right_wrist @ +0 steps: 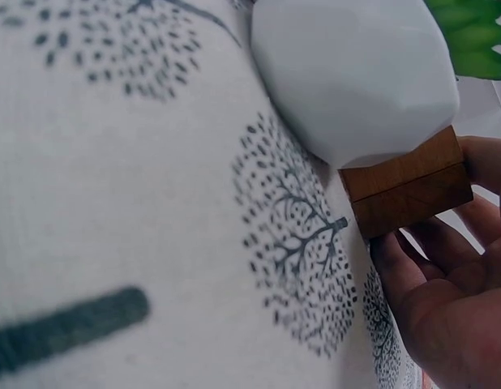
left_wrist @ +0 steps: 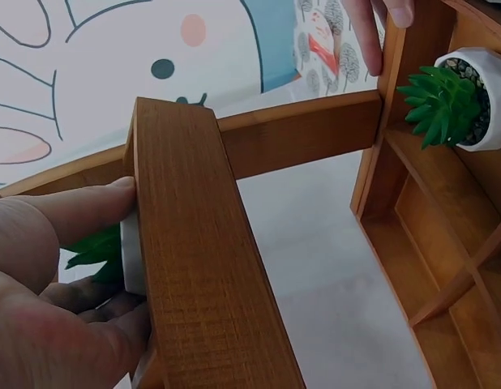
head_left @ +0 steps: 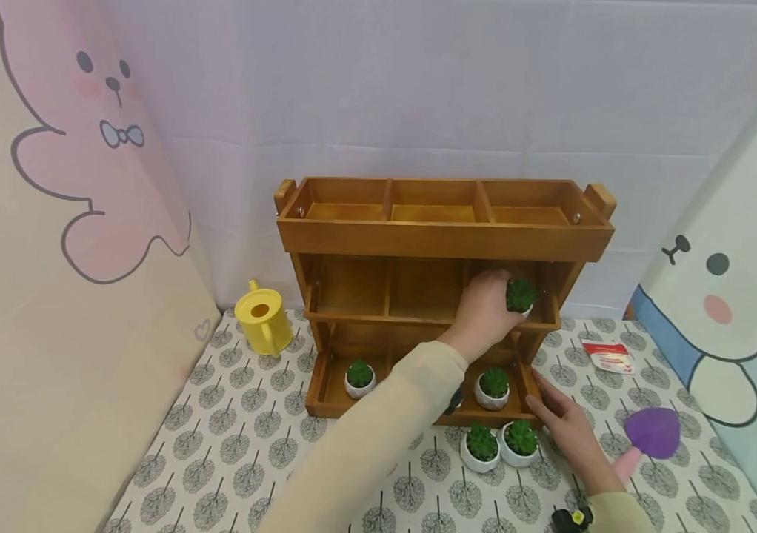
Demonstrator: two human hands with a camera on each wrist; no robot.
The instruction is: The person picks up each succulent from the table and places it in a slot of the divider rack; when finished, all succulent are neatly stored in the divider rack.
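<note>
In the head view my left hand [head_left: 489, 305] holds a small potted succulent [head_left: 521, 295] at the right compartment of the middle tier of a wooden shelf [head_left: 445, 239]. Fingers and thumb are round its white pot, which a shelf board partly hides in the left wrist view. My right hand [head_left: 570, 428] grips the shelf's bottom right front corner, thumb at the front, fingers along the side. Close by that corner, a potted succulent [head_left: 520, 442] and another potted succulent [head_left: 481, 447] stand on the tablecloth. The right wrist view shows a white pot [right_wrist: 356, 81] beside the gripped wood.
On the bottom tier sit a potted succulent [head_left: 360, 378] at left and another potted succulent [head_left: 492, 388] at right. A yellow watering can [head_left: 263, 321] stands left of the shelf. To the right lie a red-and-white packet [head_left: 608, 356] and a purple toy shovel [head_left: 653, 432] with a pink handle.
</note>
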